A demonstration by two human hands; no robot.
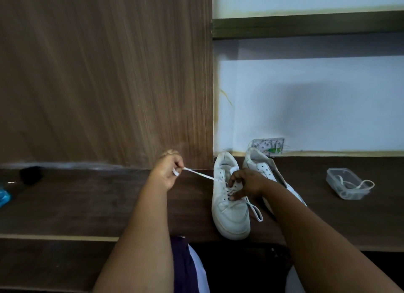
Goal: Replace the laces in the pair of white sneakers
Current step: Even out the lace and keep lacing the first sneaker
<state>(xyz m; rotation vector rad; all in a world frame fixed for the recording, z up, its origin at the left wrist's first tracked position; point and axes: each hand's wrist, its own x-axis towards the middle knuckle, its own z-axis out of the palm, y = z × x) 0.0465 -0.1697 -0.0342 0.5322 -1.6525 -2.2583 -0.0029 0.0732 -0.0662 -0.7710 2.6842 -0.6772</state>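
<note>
Two white sneakers on a dark wooden desk, toes toward the near edge. The near sneaker [229, 196] stands at the near edge, its long axis running from that edge toward the far one; the second sneaker [264, 172] lies just beside it on the right, partly behind the right forearm. The left hand [168, 172] pinches a white lace [199, 174], drawn taut leftward from the upper eyelets, across the shoe's long axis. The right hand [247, 184] rests on the lacing area, fingers curled over the eyelets; whether it pinches lace cannot be told. A loose lace loop [255, 212] trails off the shoe's right side. A clear plastic container [347, 183] holding another lace sits well apart toward the right edge. The eyelet being worked is hidden under the fingers.
</note>
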